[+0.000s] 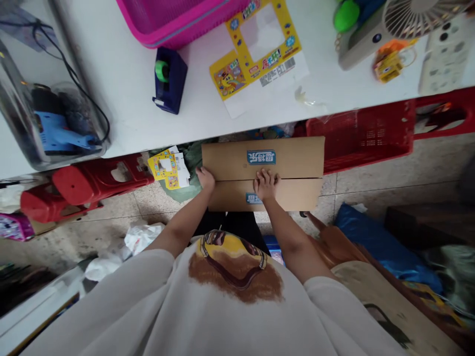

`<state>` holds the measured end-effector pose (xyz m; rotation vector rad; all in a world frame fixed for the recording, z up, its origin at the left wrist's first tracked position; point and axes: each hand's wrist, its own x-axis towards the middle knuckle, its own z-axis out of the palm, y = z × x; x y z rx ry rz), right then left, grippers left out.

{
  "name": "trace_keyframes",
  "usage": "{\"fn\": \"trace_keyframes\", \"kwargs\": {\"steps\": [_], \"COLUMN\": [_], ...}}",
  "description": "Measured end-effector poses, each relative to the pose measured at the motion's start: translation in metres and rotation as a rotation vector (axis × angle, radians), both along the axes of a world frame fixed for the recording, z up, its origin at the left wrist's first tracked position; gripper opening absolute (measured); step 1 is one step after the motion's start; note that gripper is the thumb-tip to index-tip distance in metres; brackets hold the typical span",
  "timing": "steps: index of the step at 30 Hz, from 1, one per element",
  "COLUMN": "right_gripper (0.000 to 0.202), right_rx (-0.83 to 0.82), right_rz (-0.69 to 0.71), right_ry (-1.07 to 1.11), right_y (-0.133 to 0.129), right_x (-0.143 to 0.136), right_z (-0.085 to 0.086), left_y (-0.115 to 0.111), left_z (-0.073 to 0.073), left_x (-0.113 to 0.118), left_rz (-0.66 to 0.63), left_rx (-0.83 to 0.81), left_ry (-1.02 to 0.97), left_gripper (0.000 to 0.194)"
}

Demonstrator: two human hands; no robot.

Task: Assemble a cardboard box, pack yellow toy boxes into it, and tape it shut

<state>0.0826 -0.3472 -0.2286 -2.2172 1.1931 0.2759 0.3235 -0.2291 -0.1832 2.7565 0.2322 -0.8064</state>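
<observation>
A brown cardboard box (297, 160) with blue printed labels is in front of me, below the table edge. Its two top flaps meet along a seam running left to right. My right hand (266, 185) lies on the top across that seam, fingers spread over the flaps. At the box's left end, my left hand (205, 179) grips the side edge, its fingers bent and partly hidden. Just left of that hand, several yellow-and-white printed cards (169, 167) rest on a dark green bag (189, 157).
On the white table (129, 113) are a pink basket (148, 37), a blue tape dispenser (169, 81), yellow printed card sheets (256, 54), a fan (365, 47) and a bin with a blue heat gun (55, 131). Red stools (79, 185) and a red crate (371, 133) stand below.
</observation>
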Motion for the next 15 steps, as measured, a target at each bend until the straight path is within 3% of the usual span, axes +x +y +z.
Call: {"fn": "trace_keyframes", "kwargs": {"steps": [4,12,14,15], "right_gripper": [0.049,0.052,0.051,0.053], "right_rx": [0.028,0.137,0.122,0.081], "right_rz": [-0.009,0.027,-0.103,-0.256], "right_ry": [0.027,0.059,0.08,0.132], "right_y": [-0.003,-0.008,-0.023,-0.035], "right_x": [0.002,0.006,-0.002,-0.009], "right_z": [-0.008,0.001,0.004,0.005], "left_y": [-0.024,-0.032,-0.034,-0.034], "left_z": [-0.022,-0.025,-0.025,-0.026], "left_x": [-0.009,-0.017,-0.016,-0.015], "left_rz": [0.054,0.016,0.022,0.023], "left_rx": [0.069,0.181,0.182,0.176], "left_ry": [-0.023,-0.24,-0.252,-0.251], "left_gripper": [0.065,0.057,0.057,0.057]}}
